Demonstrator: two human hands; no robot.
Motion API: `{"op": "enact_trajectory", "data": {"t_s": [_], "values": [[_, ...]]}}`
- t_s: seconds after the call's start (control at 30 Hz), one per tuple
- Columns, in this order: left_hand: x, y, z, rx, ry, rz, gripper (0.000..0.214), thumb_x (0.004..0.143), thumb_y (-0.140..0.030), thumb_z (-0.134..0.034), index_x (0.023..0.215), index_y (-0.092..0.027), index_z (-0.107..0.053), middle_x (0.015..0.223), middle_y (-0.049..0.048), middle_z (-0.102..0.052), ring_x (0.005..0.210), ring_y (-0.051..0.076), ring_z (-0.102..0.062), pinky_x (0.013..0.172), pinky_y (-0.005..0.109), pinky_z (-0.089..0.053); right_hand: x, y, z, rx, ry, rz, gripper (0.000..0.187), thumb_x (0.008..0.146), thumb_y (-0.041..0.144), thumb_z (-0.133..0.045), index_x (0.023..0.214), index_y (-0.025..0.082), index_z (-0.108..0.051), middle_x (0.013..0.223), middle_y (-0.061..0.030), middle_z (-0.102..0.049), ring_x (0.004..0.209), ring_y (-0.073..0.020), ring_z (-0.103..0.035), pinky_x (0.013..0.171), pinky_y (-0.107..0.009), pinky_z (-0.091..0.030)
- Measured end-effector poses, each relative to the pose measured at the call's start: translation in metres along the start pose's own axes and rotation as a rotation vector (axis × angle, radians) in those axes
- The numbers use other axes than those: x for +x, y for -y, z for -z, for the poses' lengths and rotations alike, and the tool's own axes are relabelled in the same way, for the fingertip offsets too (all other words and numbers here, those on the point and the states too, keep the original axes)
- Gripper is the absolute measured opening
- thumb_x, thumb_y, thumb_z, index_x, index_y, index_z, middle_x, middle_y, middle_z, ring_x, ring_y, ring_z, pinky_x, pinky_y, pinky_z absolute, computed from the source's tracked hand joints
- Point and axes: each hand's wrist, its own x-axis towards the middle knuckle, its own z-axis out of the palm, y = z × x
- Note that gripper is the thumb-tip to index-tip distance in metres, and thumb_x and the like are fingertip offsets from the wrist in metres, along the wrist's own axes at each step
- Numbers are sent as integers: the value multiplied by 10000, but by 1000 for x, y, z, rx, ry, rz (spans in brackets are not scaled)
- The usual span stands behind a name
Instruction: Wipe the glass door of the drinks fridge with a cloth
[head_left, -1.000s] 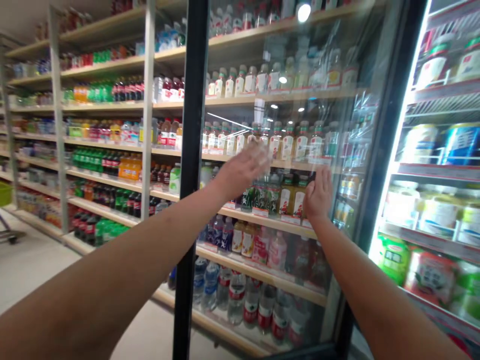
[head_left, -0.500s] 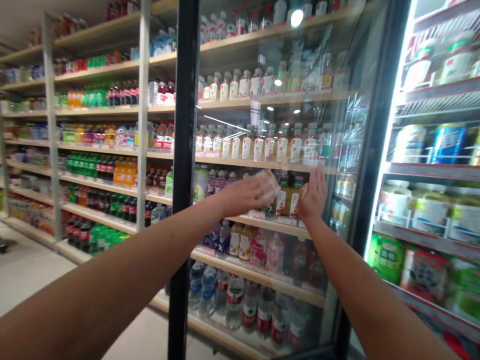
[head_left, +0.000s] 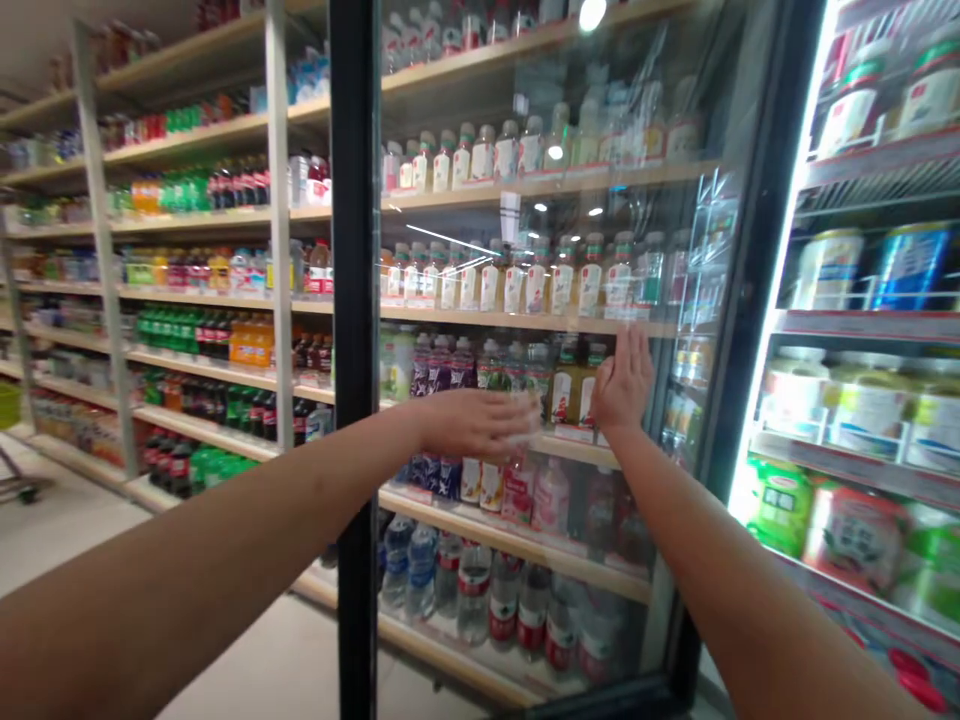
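Held left hand point(head_left: 476, 424), with fingers outstretched, at glass door point(head_left: 540, 340), perhaps touching. Held right hand point(head_left: 624, 388) upright, with fingers extended.

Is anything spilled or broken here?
Nothing I can see looks spilled or broken. The glass door stands open, and bottles behind it stand upright. The white streaks on it look like reflected lights, not cracks.
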Motion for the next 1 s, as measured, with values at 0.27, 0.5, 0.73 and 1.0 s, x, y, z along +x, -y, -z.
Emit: {"op": "enact_trajectory", "data": {"t_s": [0.27, 0.5, 0.73, 1.0], "values": [[-17, 47, 26, 172, -304, 607, 505, 970, -94, -411, 1443, -267, -449, 1544, -9, -436, 1504, 228, -229, 1224, 524, -303, 0, -1, -2, -5, -30, 21, 575, 951, 210, -315, 1514, 124, -392, 1528, -140, -455, 1494, -243, -303, 1192, -499, -323], [-21, 15, 19, -58, 65, -2, 431, 989, -149, -425, 1362, -331, -543, 1547, -20, -430, 1448, 154, -363, 1216, 340, -314, 1, -2, -1, 8, -13, 21, 579, 952, 211, -320, 1524, 131, -374, 1556, -141, -416, 1494, -239, -302, 1194, -496, -323], [-37, 50, 41, 185, -289, 589, 585, 980, -136, -372, 1514, -368, -307, 1574, -67, -378, 1476, 231, -300, 1200, 522, -324, 1, -4, -3, -1, -38, 38, 569, 950, 210, -320, 1504, 110, -405, 1528, -147, -456, 1491, -240, -309, 1195, -485, -328], [-25, 28, 35, 147, 76, 109, 411, 1014, -173, -433, 1399, -303, -489, 1555, 3, -420, 1386, 175, -448, 1174, 356, -350, 1, -3, -2, -9, -44, 31, 567, 947, 212, -309, 1495, 114, -417, 1530, -141, -454, 1487, -231, -317, 1193, -477, -329]]}}
